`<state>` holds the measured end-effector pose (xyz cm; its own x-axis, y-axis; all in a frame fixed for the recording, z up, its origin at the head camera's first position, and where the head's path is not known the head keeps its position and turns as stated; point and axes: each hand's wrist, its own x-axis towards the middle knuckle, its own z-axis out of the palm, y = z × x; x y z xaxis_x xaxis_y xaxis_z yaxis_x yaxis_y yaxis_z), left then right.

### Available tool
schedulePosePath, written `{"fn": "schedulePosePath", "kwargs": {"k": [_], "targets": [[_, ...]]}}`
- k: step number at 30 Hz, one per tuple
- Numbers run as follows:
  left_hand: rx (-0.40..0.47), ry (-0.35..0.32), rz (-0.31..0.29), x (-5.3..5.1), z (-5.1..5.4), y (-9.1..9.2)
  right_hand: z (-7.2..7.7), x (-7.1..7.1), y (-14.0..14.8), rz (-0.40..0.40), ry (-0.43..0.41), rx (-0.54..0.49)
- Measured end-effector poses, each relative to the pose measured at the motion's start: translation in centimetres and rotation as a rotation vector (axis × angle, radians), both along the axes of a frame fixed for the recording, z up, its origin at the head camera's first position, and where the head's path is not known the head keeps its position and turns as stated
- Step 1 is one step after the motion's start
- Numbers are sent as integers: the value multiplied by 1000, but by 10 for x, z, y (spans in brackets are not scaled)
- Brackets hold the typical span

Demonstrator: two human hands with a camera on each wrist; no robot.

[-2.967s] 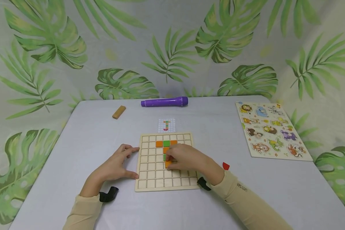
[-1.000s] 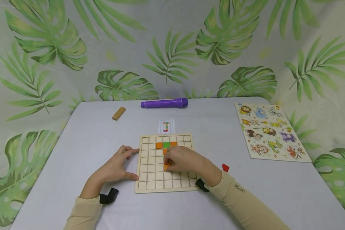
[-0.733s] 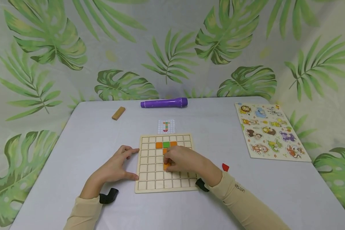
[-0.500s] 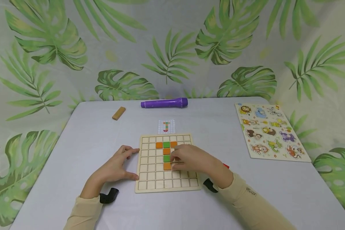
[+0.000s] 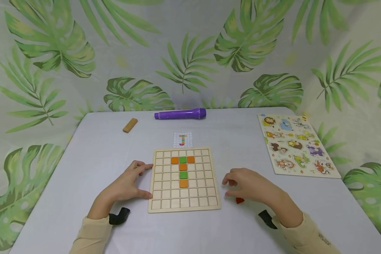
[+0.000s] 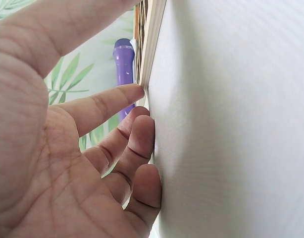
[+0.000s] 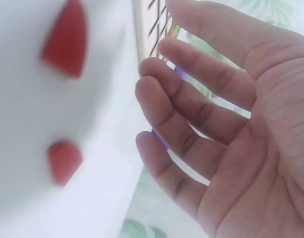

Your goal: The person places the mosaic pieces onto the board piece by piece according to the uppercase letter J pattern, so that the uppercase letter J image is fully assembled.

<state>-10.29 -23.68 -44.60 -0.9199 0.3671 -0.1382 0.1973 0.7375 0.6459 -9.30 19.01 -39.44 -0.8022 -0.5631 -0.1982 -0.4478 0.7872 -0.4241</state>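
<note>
A wooden grid board point(image 5: 194, 192) lies in front of me. Orange and green square tiles sit in its cells as a T-like figure, with an orange tile point(image 5: 183, 183) lowest and a green tile point(image 5: 183, 175) above it. My left hand point(image 5: 122, 183) touches the board's left edge with thumb and index finger spread. Right of the board, my right hand point(image 5: 252, 185) hovers over the table, fingers loosely bent and nothing between them. Below it lies a red piece point(image 5: 239, 200), partly hidden; the right wrist view shows two red pieces, one a blurred wedge point(image 7: 67, 42).
A small pattern card point(image 5: 182, 140) lies behind the board. Farther back are a purple toy microphone point(image 5: 180, 114) and a brown wooden block point(image 5: 130, 125). An animal puzzle board point(image 5: 296, 146) lies at the right edge of the white-covered table point(image 5: 114, 148).
My right hand has left the tiles and moved right, off the board to above the red pieces. The lower green and orange tiles are now uncovered. My left hand stays put.
</note>
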Motion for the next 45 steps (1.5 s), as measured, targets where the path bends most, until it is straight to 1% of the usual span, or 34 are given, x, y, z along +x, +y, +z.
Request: {"fn": "schedulePosePath", "kwargs": {"k": [4, 7, 13, 19, 25, 31, 35, 38, 40, 45], "targets": [[-2, -4, 3, 0, 0, -1, -3, 10, 17, -44, -13, -14], [-3, -4, 6, 0, 1, -1, -6, 17, 24, -65, -1, -13], [1, -7, 2, 0, 2, -1, -9, 24, 34, -93, 17, -7], [-2, -3, 2, 0, 0, -1, -15, 25, 36, -116, 17, -27], [-2, -16, 12, 0, 0, 0, -18, 26, 36, -118, -19, -57], [4, 5, -4, 0, 1, 0, -19, 26, 35, -120, -32, -74], [-13, 23, -12, -1, -1, -1, -20, 25, 34, -110, -40, -93], [-21, 15, -9, -1, -2, -2, -21, 24, 33, -96, -42, -105], [-17, 6, -4, -1, -2, -2, -22, 24, 32, -85, -32, -101], [2, 3, -8, -2, -3, -2, -22, 25, 30, -90, 4, -51]]}}
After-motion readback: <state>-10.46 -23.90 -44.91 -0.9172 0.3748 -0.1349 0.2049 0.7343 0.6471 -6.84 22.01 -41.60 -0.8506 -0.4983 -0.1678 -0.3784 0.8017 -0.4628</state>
